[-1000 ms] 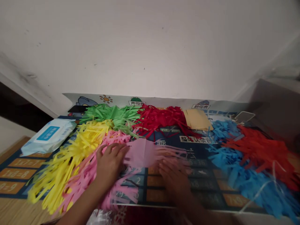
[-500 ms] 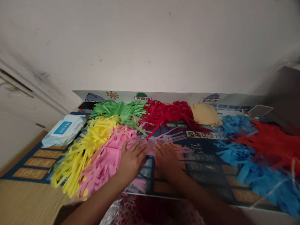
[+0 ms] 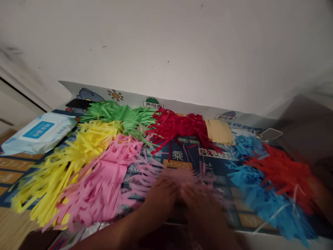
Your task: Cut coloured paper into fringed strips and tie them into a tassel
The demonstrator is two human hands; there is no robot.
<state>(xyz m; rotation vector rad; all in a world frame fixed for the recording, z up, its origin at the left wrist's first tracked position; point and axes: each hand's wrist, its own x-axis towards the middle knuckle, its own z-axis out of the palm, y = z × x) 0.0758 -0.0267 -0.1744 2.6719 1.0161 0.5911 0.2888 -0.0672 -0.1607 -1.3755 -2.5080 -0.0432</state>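
Note:
My left hand and my right hand are close together at the near middle of the table, fingers bent down onto lilac fringed paper. Its strips fan out to both sides and behind the hands. Motion blurs the right hand most, and the fingertips partly hide in the paper. Left of my left hand lies pink fringed paper, with yellow fringed paper beyond it. Farther back are green fringed paper and dark red fringed paper.
Wet wipes lie at the left. Tan paper sheets are at the back. Blue fringed paper and orange-red fringed paper spread at the right, beside another person's arm. A printed chart mat covers the table, against a wall.
Both my hands have come nearer to me and closer together, and the lilac paper has bunched, its strips now curving around them. The view has shifted and tilted.

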